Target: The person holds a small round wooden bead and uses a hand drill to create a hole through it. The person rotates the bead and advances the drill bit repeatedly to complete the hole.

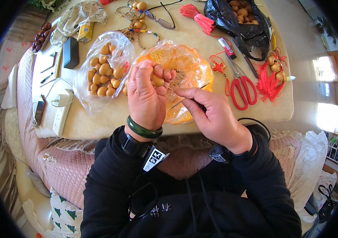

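My left hand [148, 93], with a green bangle at its wrist, closes its fingers round a small, smooth tan gourd [157, 81]. Just right of it, my right hand [212, 113] pinches a thin dark rod-like tool [177, 104]; its exact kind I cannot make out. A fine thread seems to run between the gourd and the right fingertips. Below both hands lies a clear plastic bag with an orange pattern [198, 75], small pieces showing inside. To the left, an open clear bag [83, 85] holds several tan gourd-like pieces [104, 69].
Red-handled scissors [243, 93], a red knotted cord [219, 67] and red-tasselled gourds [271, 79] lie right. Behind are a black bag [256, 39], a red tassel bundle [197, 18], glasses [163, 20] and beaded strings [137, 29]. A white power strip [60, 115] sits at left.
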A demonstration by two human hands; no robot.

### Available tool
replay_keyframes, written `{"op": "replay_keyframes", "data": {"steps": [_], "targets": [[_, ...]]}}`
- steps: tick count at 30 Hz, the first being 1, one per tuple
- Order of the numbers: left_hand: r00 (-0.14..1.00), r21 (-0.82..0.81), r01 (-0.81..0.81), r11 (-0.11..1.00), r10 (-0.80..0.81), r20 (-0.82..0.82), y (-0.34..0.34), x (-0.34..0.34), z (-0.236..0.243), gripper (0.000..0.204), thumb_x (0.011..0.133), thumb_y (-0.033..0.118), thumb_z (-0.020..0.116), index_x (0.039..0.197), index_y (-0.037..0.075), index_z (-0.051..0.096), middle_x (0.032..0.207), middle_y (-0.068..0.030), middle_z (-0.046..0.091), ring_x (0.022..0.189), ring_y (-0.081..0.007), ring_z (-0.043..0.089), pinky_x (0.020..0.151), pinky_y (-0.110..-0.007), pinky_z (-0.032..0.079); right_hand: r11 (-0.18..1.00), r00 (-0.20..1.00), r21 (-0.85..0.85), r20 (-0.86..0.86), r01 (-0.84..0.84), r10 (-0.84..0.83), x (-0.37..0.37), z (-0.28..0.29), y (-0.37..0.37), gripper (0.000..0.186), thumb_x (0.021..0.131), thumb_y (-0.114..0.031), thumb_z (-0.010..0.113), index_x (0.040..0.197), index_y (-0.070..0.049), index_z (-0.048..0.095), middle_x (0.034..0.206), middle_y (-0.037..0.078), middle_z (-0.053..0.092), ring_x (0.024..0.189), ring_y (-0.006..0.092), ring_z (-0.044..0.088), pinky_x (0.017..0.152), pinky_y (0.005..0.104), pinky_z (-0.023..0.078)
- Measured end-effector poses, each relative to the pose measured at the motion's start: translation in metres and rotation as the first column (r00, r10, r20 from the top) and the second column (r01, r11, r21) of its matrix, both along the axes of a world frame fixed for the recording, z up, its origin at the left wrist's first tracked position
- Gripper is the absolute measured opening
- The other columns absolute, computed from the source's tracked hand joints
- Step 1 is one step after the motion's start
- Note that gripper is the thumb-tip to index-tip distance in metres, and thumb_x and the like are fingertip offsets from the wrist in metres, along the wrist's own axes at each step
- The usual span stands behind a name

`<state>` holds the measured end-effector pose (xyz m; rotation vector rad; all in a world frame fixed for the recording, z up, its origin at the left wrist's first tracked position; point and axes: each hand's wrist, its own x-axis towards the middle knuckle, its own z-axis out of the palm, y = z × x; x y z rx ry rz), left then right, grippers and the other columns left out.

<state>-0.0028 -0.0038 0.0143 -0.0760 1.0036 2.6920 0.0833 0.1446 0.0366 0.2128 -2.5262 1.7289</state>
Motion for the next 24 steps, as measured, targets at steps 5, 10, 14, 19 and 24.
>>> {"op": "replay_keyframes", "data": {"steps": [5, 10, 14, 19, 24], "targets": [[0.98, 0.166, -0.16, 0.973, 0.177, -0.09, -0.019, -0.031, 0.002, 0.014, 0.1, 0.018, 0.053, 0.096, 0.005, 0.053, 0.082, -0.0043, 0.057, 0.079, -0.0181, 0.056, 0.091, -0.04, 0.049, 0.866, 0.909, -0.495, 0.39, 0.071, 0.148, 0.006, 0.011, 0.002, 0.024, 0.1, -0.009, 0.056, 0.121, -0.002, 0.064, 0.078, -0.004, 0.054, 0.071, 0.0006, 0.043, 0.064, 0.0174, 0.038], [0.988, 0.171, 0.031, 0.985, -0.056, 0.142, -0.011, -0.018, -0.004, 0.016, 0.101, 0.021, 0.053, 0.098, 0.006, 0.054, 0.083, -0.0043, 0.057, 0.081, -0.0182, 0.056, 0.092, -0.041, 0.049, 0.955, 0.979, -0.293, 0.202, 0.046, 0.015, 0.002, -0.001, -0.005, 0.025, 0.1, -0.009, 0.055, 0.123, -0.001, 0.062, 0.082, -0.003, 0.057, 0.075, 0.0016, 0.046, 0.068, 0.0184, 0.04], [0.986, 0.19, 0.057, 0.98, -0.085, 0.143, -0.007, -0.01, -0.008, 0.018, 0.101, 0.024, 0.053, 0.099, 0.006, 0.054, 0.084, -0.0048, 0.058, 0.082, -0.018, 0.057, 0.093, -0.041, 0.049, 0.967, 0.986, -0.249, 0.166, 0.047, -0.005, 0.004, -0.009, -0.006, 0.025, 0.1, -0.009, 0.055, 0.123, 0.001, 0.062, 0.09, 0.0, 0.063, 0.082, 0.0037, 0.052, 0.075, 0.0209, 0.044], [0.983, 0.204, 0.056, 0.977, -0.089, 0.159, -0.007, -0.008, -0.008, 0.018, 0.101, 0.025, 0.053, 0.1, 0.006, 0.055, 0.084, -0.0046, 0.058, 0.082, -0.0181, 0.058, 0.093, -0.041, 0.049, 0.978, 0.988, -0.201, 0.152, 0.054, -0.024, 0.005, -0.008, -0.004, 0.025, 0.1, -0.008, 0.055, 0.123, 0.001, 0.062, 0.099, 0.004, 0.068, 0.089, 0.0056, 0.057, 0.081, 0.0224, 0.047], [0.982, 0.198, 0.053, 0.979, -0.087, 0.167, -0.007, -0.008, -0.006, 0.019, 0.101, 0.025, 0.053, 0.099, 0.006, 0.055, 0.084, -0.0045, 0.058, 0.082, -0.0181, 0.058, 0.092, -0.041, 0.05, 0.984, 0.979, -0.17, 0.203, 0.048, -0.012, 0.004, -0.005, -0.001, 0.025, 0.1, -0.009, 0.055, 0.123, 0.001, 0.061, 0.104, 0.007, 0.07, 0.094, 0.0082, 0.061, 0.084, 0.0237, 0.048]]}}
